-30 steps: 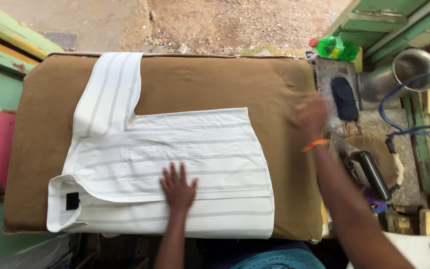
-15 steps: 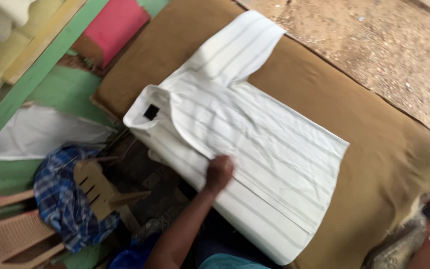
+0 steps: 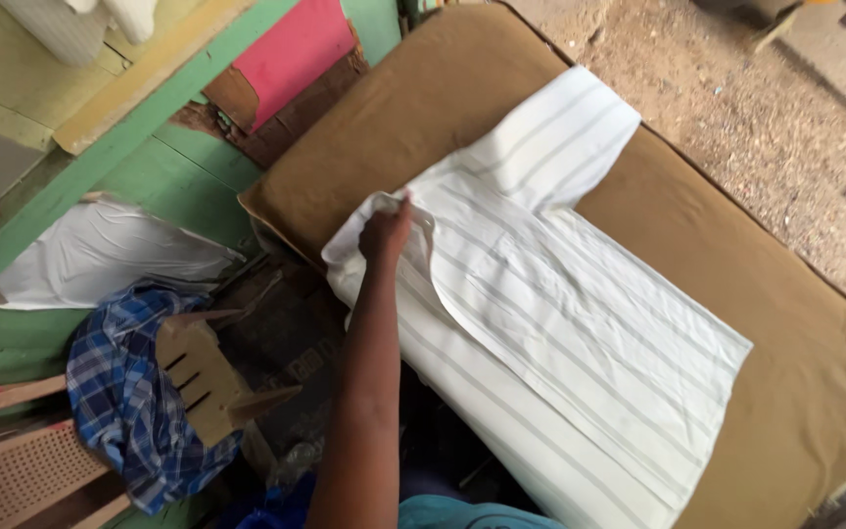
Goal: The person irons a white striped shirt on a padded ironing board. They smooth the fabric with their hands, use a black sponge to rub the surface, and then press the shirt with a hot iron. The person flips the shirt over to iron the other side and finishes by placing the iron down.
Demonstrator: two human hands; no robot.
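One hand shows in your view: your left hand [image 3: 385, 232], closed on the collar end of the white striped shirt [image 3: 580, 333] and lifting a fold of its cloth off the pad. Your right hand is out of view. That shirt lies spread on the brown padded ironing table [image 3: 443, 98], one short sleeve reaching toward the far edge and its hem toward the right. Beside the table's left end, a blue checked cloth [image 3: 119, 392] hangs over a wooden chair [image 3: 198, 377], near a white sheet [image 3: 90, 257] lying against the green wall [image 3: 159, 162].
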